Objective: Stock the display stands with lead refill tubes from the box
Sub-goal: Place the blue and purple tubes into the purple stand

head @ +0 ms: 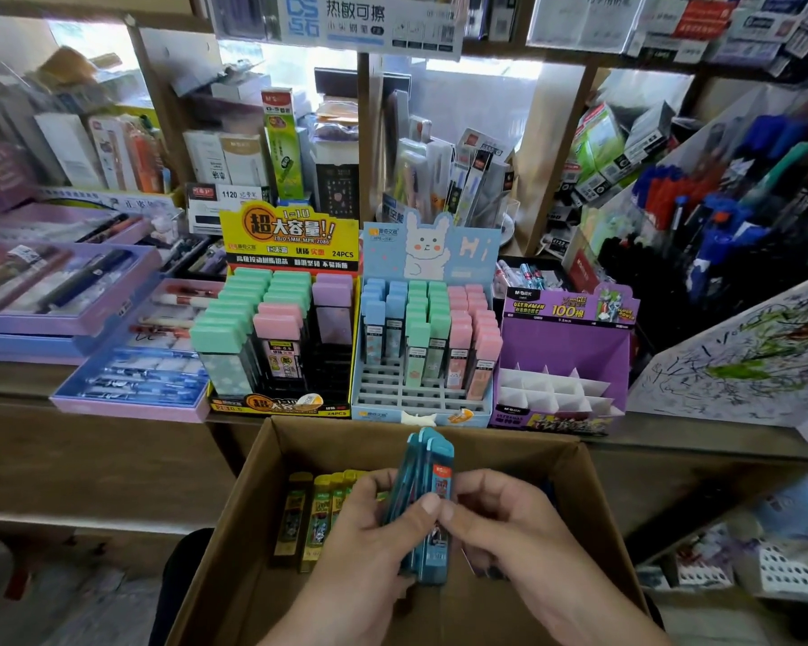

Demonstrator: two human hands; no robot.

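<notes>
1. Teal lead refill tubes point(432, 482), a small bundle, stand upright above the open cardboard box point(253, 529), held between both hands.
2. Left hand point(369, 550) wraps the bundle from the left. Its fingers curl behind the tubes and its thumb presses across the front.
3. Right hand point(511, 529) meets it from the right. Thumb and forefinger pinch the front tube near its middle, with the tips just beside the left thumb.
4. Yellow tubes point(320, 515) lie side by side on the box floor, left of the bundle and partly hidden by the left hand.
5. The box sits low in front of the wooden worktop point(89, 440), its far wall just below the stands.
6. Three display stands stand in a row at the worktop edge, close together.
   - Yellow stand point(290, 240), left: tubes with green, pink and lilac caps stand upright in rows.
   - Blue rabbit stand point(432, 247), middle: tubes with blue, green and pink caps fill the back rows, and grey grid slots show at the front.
   - Purple stand point(565, 347), right: white card dividers show in its tray.
7. Lilac trays of pens point(131, 407) lie left of the yellow stand.
8. A scribbled sheet point(742, 366) leans right of the purple stand.
9. The shelves behind are packed with stationery, too blurred to read.
</notes>
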